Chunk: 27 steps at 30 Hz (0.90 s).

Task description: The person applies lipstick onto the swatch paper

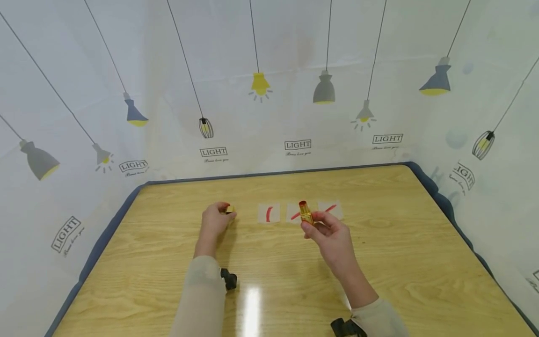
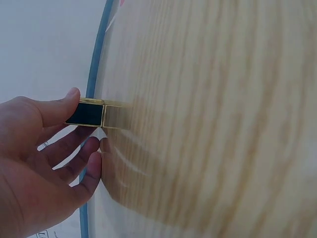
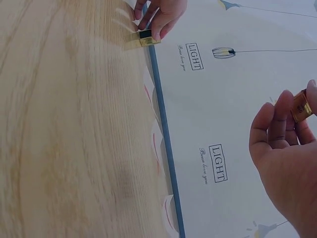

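Between thumb and fingers, my left hand [image 1: 214, 222] pinches a gold and black lipstick cap [image 2: 85, 114] at the wooden tabletop. The cap's end is right at the surface in the left wrist view. My right hand [image 1: 338, 241] holds an uncapped gold lipstick [image 1: 306, 215] above the table, its red tip pointing up and slightly left. In the right wrist view only the lipstick's gold base [image 3: 300, 106] shows between the fingers. Behind it lies the middle paper [image 1: 293, 215], partly hidden; a left paper [image 1: 274, 219] and a right paper [image 1: 338, 213] flank it. Each bears a red stroke.
The wooden table [image 1: 147, 262] has a blue edge along its back and sides. A pale wall cloth [image 1: 294, 117] printed with hanging lamps surrounds it. Dark wrist mounts sit at the left cuff [image 1: 229, 279] and right cuff [image 1: 347, 327].
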Motion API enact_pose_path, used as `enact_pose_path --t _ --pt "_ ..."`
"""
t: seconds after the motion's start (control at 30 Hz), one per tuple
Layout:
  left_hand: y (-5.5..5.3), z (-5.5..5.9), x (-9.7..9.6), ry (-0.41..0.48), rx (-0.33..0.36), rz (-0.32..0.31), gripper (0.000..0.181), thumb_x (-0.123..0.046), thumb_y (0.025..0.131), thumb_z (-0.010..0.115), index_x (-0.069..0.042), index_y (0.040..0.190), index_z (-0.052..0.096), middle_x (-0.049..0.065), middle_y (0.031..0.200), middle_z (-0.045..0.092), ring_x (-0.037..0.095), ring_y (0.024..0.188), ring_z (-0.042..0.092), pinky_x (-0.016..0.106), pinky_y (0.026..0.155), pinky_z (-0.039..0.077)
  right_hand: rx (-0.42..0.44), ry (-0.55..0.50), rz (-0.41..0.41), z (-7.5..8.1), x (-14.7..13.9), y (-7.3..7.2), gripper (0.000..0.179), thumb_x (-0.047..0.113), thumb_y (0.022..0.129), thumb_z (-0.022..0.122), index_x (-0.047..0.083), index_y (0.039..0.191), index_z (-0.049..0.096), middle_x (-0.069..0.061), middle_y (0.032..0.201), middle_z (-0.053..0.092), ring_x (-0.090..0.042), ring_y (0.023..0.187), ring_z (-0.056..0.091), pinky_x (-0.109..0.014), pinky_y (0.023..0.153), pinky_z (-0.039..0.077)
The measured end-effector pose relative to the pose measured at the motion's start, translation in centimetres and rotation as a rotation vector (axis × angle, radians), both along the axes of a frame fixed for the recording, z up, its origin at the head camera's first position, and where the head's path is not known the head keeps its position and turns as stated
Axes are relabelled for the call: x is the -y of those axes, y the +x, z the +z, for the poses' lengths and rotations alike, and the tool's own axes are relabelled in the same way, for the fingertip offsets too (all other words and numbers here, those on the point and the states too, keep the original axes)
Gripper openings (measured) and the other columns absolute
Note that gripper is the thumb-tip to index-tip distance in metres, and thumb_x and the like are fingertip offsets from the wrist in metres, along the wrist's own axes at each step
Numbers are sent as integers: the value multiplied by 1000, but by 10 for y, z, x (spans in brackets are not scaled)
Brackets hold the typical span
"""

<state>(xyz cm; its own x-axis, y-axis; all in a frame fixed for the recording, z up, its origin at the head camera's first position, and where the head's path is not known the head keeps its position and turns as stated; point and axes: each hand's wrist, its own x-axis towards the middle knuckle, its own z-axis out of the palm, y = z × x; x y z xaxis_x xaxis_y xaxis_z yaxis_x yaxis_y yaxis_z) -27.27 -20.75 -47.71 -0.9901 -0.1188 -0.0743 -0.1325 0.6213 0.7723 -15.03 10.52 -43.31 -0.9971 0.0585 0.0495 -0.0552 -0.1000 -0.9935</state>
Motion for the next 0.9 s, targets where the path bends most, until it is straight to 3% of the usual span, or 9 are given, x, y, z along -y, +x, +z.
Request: enact_pose_path --t 0.37,0.7,0.9 --pt "0 10 -2 8 -3 20 46 -15 101 73 5 140 64 26 142 65 40 135 60 54 116 49 3 -10 -5 1 0 0 28 5 97 77 -7 120 66 4 102 72 -8 83 72 -21 83 62" --pt "6 45 -12 -70 -79 52 51 -36 101 75 4 132 68 23 129 72 39 122 68 52 103 57 -2 0 -4 1 0 0 27 5 98 75 -7 120 66 4 103 72 -7 83 72 -21 83 62" --pt "16 64 -24 0 -129 48 51 -38 99 77 1 130 70 20 122 75 35 112 71 50 95 59 2 13 -10 0 1 0 28 7 98 76 -7 121 66 2 102 73 -8 83 72 -21 82 62"
